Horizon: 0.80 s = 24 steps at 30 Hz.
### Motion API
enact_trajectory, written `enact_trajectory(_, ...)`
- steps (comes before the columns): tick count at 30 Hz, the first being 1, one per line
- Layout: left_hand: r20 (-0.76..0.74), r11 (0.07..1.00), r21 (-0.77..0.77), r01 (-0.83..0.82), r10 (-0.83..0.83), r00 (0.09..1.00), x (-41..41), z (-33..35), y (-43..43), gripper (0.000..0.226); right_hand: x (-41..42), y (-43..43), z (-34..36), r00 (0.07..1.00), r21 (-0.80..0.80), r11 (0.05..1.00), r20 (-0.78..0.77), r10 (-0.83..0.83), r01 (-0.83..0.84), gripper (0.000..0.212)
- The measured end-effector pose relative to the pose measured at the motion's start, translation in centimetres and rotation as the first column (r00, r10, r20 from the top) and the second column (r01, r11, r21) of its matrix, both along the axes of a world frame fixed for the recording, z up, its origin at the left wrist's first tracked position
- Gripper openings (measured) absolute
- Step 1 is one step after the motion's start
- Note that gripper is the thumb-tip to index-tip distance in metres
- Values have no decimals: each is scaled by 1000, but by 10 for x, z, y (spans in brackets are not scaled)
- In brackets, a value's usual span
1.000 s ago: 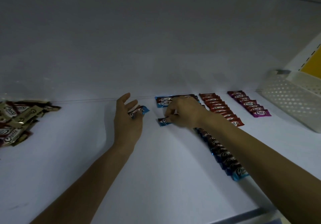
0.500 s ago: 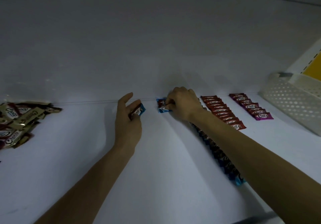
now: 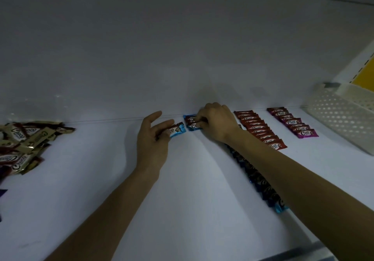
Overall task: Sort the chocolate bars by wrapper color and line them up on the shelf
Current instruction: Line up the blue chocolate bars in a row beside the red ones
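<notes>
On the white shelf my left hand pinches a blue-wrapped chocolate bar between thumb and fingers. Just to its right, my right hand grips the front bar of a short stack of blue bars against the back wall. My right forearm hides much of a long blue row that runs toward the front edge. Further right lie a red row and a purple row.
A loose heap of gold and brown bars lies at the far left. A white perforated basket stands at the far right, with a yellow panel behind it. The shelf's back wall rises right behind the rows.
My right hand carried its blue bar from mid-shelf back to the stack at the wall. My left hand stayed in place, its fingers closing more on the blue bar it holds.
</notes>
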<state>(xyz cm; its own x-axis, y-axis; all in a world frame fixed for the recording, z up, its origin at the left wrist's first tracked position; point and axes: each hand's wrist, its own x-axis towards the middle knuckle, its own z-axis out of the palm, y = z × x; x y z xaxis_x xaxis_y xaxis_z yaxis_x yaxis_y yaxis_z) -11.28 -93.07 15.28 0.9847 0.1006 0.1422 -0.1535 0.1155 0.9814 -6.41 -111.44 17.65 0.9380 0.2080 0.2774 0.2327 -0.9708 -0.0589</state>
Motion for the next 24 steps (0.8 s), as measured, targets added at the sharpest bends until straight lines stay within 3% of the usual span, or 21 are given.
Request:
enact_trajectory(2,-20,999,-44,11,-12,1000,1,1,0,45,-3,2,0,999,64,998,47,22,-25,19)
enact_trajectory(5,-33,997,-77,13,-15,999,0,2,0,48,-13,13,5,992,429,895,82,94,-120,20)
enact_trajectory(6,-35,996,-85,18,-21,999,0,2,-1,51,-18,18,6,984,486,855,99,149,-179,22)
enact_trajectory(10,11,995,-44,86,-85,996,-4,3,-3,61,-28,25,1,927,240,897,157,342,-371,33)
enact_trajectory(12,55,993,24,119,-121,991,-5,1,-4,62,-31,24,1,930,294,883,156,332,-365,21)
enact_trajectory(15,93,987,118,112,-124,988,-6,-2,-6,54,-34,16,6,962,409,871,139,235,-272,9)
enact_trajectory(18,107,980,187,71,-93,990,-4,-5,-7,41,-30,-11,14,998,430,902,-38,45,-24,8)
enact_trajectory(21,115,962,266,67,-101,988,-5,-4,-8,35,-29,-23,11,986,357,931,-167,-13,72,9)
enact_trajectory(24,109,955,292,52,-87,990,-4,-6,-8,35,-27,-15,5,995,215,975,-90,-29,48,13)
